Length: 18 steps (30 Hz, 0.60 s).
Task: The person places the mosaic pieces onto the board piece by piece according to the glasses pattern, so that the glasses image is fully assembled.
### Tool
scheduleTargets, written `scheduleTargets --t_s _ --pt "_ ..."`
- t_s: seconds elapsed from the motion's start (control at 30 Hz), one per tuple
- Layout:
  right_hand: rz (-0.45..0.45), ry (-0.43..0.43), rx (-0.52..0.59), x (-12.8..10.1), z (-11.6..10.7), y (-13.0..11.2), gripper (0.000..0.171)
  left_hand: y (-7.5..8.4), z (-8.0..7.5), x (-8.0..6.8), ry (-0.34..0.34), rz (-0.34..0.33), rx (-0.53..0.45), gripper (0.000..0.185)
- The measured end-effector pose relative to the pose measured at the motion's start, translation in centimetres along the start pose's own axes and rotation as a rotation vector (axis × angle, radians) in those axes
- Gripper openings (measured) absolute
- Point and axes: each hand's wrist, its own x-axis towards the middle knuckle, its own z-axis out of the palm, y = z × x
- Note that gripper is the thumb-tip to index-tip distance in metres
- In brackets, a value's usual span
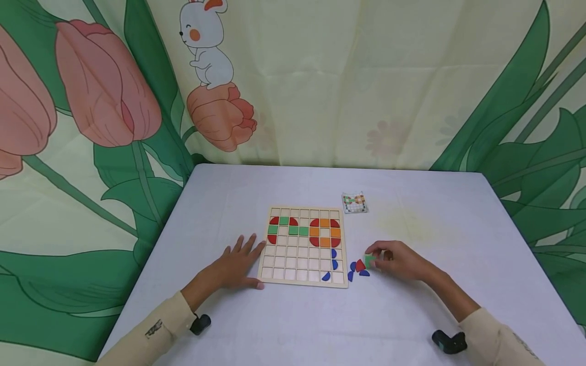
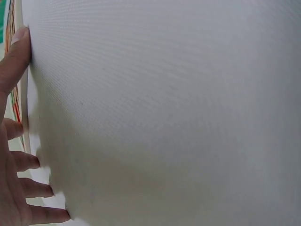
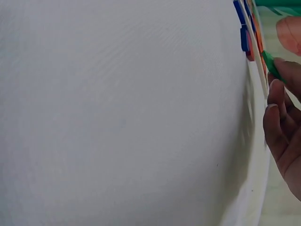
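Observation:
A wooden grid board (image 1: 293, 263) lies on the table, with red quarter-round, green square and orange square pieces set in its upper cells. Several blue half-round pieces (image 1: 334, 265) rest in cells at its lower right. My left hand (image 1: 235, 265) lies with spread fingers at the board's left edge, thumb by the lower corner; the left wrist view shows the same spread fingers (image 2: 35, 187). Right of the board, my right hand (image 1: 400, 259) pinches a green square tile (image 1: 369, 261) between thumb and fingers. The right wrist view shows this tile (image 3: 272, 66) edge-on at the fingertips.
Beside the board's right edge lie a loose red piece (image 1: 360, 265) and several blue half-rounds (image 1: 363, 273), close to my right fingertips. Past the board's upper right corner is a small pattern card (image 1: 354, 202). A white cloth (image 1: 412, 315) covers the table; a printed curtain (image 1: 320, 101) hangs behind.

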Motion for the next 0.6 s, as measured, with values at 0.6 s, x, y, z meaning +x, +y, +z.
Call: scheduleTargets --t_s 0.6 --pt "-0.051 -0.030 0.156 4.7 2.7 -3.9 0.027 -0.1 0.1 0.1 0.002 0.006 0.010 0.111"
